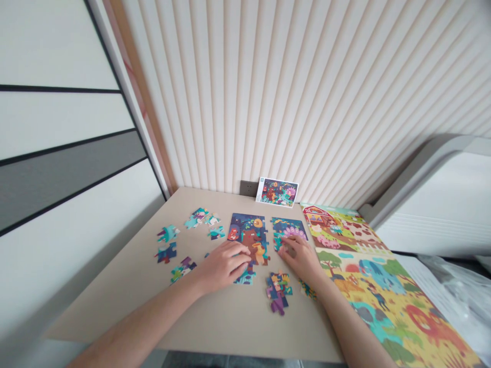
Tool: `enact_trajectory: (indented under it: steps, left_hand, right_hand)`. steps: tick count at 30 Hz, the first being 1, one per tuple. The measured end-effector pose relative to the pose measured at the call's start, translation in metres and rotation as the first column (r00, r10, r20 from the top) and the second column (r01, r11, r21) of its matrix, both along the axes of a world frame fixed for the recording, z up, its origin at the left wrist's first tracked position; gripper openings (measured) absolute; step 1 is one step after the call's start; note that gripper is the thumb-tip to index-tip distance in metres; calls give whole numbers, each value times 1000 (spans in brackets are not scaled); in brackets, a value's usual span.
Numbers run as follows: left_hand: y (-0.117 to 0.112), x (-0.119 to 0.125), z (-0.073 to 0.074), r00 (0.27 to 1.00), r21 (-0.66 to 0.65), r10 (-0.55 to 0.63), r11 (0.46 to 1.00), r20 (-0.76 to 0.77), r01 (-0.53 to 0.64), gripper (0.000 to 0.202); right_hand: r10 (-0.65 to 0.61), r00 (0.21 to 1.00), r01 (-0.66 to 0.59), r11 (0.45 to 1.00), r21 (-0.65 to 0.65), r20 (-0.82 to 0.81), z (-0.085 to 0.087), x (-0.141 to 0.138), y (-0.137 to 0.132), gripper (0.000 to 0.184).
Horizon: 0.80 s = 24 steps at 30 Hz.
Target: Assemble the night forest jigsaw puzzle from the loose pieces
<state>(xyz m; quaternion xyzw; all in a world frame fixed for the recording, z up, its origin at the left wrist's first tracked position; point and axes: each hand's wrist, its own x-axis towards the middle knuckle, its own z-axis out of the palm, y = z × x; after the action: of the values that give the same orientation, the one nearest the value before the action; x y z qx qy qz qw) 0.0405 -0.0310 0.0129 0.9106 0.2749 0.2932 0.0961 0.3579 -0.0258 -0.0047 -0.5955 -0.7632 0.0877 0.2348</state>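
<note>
My left hand [226,264] lies over the lower left of a joined puzzle section [249,232] showing a brown bear on dark blue. Its fingers are loosely bent and rest on the section, hiding part of it. My right hand [301,255] is at a second joined section [286,225] with a pink peacock. Thumb and forefinger close on a puzzle piece [276,242] at that section's lower left edge. A gap separates the two sections. Nearer me lies a joined purple and orange cluster [279,291]. Other pieces [308,290] show partly under my right forearm.
Loose pieces [168,233] and small clusters [197,217] are spread across the table's left side. A picture card [278,192] leans on the ribbed wall beside a socket [249,188]. At right lie a farm puzzle [341,230] and a safari puzzle [395,301].
</note>
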Motion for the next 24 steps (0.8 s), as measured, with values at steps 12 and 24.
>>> enact_trajectory:
  steps: [12, 24]
  left_hand:
    - [0, 0, -2, 1000, 12, -13, 1000, 20, 13, 18]
    - [1, 0, -2, 1000, 13, 1, 1000, -6, -1, 18]
  right_hand:
    - [-76, 989, 62, 993, 104, 128, 1, -9, -4, 26]
    - [-25, 966, -21, 985, 173, 258, 4, -10, -7, 29]
